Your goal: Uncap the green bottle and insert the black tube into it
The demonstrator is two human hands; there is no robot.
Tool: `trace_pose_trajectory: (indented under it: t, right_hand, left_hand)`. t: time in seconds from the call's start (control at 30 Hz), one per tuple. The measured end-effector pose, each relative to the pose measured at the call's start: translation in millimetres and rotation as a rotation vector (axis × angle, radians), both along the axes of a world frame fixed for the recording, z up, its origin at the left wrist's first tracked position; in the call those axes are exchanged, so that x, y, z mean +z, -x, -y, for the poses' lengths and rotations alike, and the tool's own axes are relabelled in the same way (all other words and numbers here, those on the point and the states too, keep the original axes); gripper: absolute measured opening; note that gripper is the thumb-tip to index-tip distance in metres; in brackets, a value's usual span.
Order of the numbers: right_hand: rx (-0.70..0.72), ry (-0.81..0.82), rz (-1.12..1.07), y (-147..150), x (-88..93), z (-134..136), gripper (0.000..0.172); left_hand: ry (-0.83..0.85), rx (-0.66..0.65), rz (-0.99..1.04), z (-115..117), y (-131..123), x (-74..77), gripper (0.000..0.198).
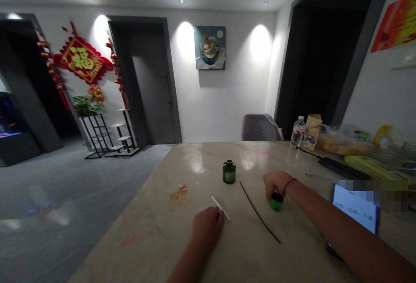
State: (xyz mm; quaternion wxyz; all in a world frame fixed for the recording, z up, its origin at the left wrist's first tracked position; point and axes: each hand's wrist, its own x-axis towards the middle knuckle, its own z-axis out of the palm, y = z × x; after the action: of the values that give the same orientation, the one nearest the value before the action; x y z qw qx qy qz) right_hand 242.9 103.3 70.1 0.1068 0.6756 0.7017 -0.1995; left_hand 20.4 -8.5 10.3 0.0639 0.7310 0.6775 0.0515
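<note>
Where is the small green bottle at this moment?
The small green bottle stands on the marble table in the head view, just beyond the white stick and left of the thin black wire.

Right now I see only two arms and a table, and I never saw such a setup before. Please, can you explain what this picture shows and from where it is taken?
There is no machine, only a person's bare left hand and right hand. The one picture comes from a camera worn on the head, looking forward and down. On the pale table are a small green bottle, a thin black rod and a white stick. The left hand touches the stick; the right hand rests on a round green cap, perhaps holding it.
</note>
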Motion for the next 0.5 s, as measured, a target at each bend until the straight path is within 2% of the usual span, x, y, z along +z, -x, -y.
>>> trace_pose_trajectory:
  t: [0.1, 0.2, 0.27, 0.37, 0.43, 0.5]
  right_hand:
    - [0.0, 0.107, -0.023, -3, -1.0, -2, 0.017]
    - [0.043, 0.124, -0.146, -6, 11.2, -8, 0.016]
    - [0.067, 0.126, -0.364, -8, 20.3, -14, 0.021]
    - [0.022, 0.248, -0.87, -7, 24.8, -22, 0.028]
    - [-0.036, 0.296, -1.099, -2, 19.4, -27, 0.031]
    - [-0.095, 0.222, -1.28, 7, 9.4, -34, 0.03]
  left_hand:
    - [0.002, 0.0, -0.001, -1, 0, -0.3, 0.037]
    - [0.001, -0.003, -0.004, -1, 0, -0.7, 0.038]
    - [-0.005, -0.004, -0.006, -1, 0, -1.3, 0.038]
    - [-0.009, -0.004, -0.005, -2, 1, -2.4, 0.039]
    - [-0.013, -0.004, -0.002, -2, 1, -3.3, 0.039]
    - [-0.017, -0.003, 0.002, -2, 1, -4.2, 0.04]
